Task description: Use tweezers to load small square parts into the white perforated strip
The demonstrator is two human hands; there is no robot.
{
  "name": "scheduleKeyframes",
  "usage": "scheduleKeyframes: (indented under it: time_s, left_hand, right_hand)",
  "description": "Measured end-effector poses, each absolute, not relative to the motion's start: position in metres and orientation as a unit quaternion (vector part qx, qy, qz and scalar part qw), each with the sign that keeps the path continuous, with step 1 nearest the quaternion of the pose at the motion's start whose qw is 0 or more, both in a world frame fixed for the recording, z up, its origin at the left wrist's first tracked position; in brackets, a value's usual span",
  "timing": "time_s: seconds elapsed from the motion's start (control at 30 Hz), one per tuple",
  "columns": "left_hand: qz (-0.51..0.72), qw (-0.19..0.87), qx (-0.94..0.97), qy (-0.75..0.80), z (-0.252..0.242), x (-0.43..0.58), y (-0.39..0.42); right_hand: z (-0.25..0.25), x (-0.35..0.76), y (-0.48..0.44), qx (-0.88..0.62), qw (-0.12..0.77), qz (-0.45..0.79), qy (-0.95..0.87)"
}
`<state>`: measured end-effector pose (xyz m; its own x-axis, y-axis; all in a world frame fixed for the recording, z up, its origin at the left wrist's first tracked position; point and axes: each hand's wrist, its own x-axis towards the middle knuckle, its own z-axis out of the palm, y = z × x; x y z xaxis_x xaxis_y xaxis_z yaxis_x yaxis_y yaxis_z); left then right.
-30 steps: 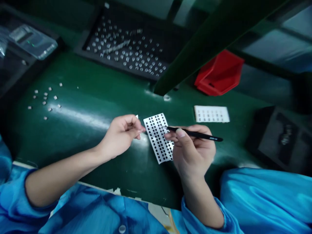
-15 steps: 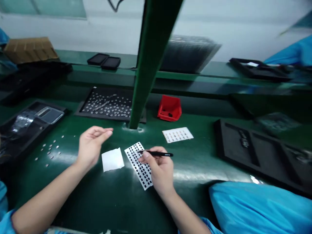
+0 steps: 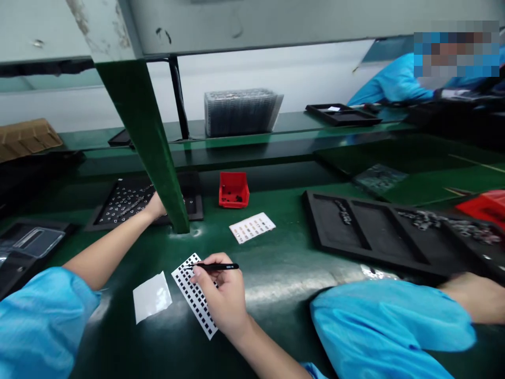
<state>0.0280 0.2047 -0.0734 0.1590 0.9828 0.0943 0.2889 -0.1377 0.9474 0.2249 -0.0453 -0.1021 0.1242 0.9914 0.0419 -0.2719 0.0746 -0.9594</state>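
Note:
My right hand (image 3: pixel 223 289) is closed on black tweezers (image 3: pixel 219 267), their tips at the upper end of a white sheet (image 3: pixel 193 295) with rows of small black squares. My left hand (image 3: pixel 157 205) reaches over a black tray (image 3: pixel 100 223) dotted with small light pieces; the green post hides its fingers. Left of the dotted sheet lies a blank white paper square (image 3: pixel 152 297). A white card (image 3: pixel 252 227) with rows of small tabs lies beyond my right hand.
A green post (image 3: pixel 158 158) rises between my left hand and the red bin (image 3: pixel 234 189), which holds small dark bits. At right, a compartmented black tray (image 3: pixel 374 231) lies beside a co-worker's blue sleeve (image 3: pixel 390 316). Another black tray (image 3: pixel 27 247) with a clear case is at left.
My left hand has moved forward from above the table to the tray of small pieces, behind the post. My right hand keeps the tweezers at the sheet. The view has swung right.

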Motion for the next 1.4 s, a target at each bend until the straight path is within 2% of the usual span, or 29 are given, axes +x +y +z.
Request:
scheduleKeyframes:
  time_s: [0.13,0.3,0.4,0.5,0.63,0.83,0.93,1.03,1.1,1.17,1.23,1.3,1.4]
  left_hand:
    - [0.269,0.507,0.666,0.476,-0.089,0.029,0.231]
    - [0.135,0.537,0.693,0.461,-0.102,0.033,0.264]
    - [0.088,0.531,0.708,0.457,-0.108,0.046,0.278]
    - [0.09,0.52,0.714,0.461,-0.11,0.059,0.28]
    - [0.185,0.506,0.703,0.464,-0.098,0.059,0.265]
    - [0.501,0.409,0.589,0.484,-0.053,0.02,0.215]
    - [0.634,0.323,0.503,0.491,-0.037,-0.002,0.165]
    - [0.681,0.275,0.483,0.478,-0.037,-0.008,0.088]
    - [0.648,0.246,0.552,0.463,-0.043,0.001,0.027]
    - [0.513,0.21,0.698,0.453,-0.053,0.017,-0.028]
    - [0.402,0.196,0.821,0.354,-0.066,0.036,-0.07]
    - [0.32,0.162,0.89,0.281,-0.08,0.053,-0.095]
    - [0.219,0.124,0.929,0.271,-0.101,0.071,-0.109]
  right_hand:
    - [-0.105,0.226,-0.041,-0.445,0.612,0.51,-0.41]
    - [-0.107,0.226,-0.039,-0.445,0.616,0.503,-0.412]
    - [-0.107,0.227,-0.038,-0.45,0.616,0.501,-0.41]
    - [-0.106,0.229,-0.036,-0.452,0.617,0.498,-0.41]
    - [-0.106,0.229,-0.035,-0.45,0.622,0.496,-0.406]
    - [-0.1,0.241,-0.029,-0.45,0.638,0.492,-0.385]
    - [-0.092,0.255,-0.024,-0.453,0.64,0.493,-0.376]
    - [-0.084,0.269,-0.024,-0.457,0.628,0.495,-0.389]
    - [-0.081,0.278,-0.03,-0.459,0.584,0.502,-0.443]
    - [-0.079,0.287,-0.04,-0.472,0.525,0.512,-0.489]
    - [-0.08,0.295,-0.054,-0.499,0.479,0.509,-0.512]
    - [-0.083,0.305,-0.069,-0.526,0.448,0.499,-0.522]
    - [-0.089,0.319,-0.091,-0.552,0.419,0.499,-0.52]
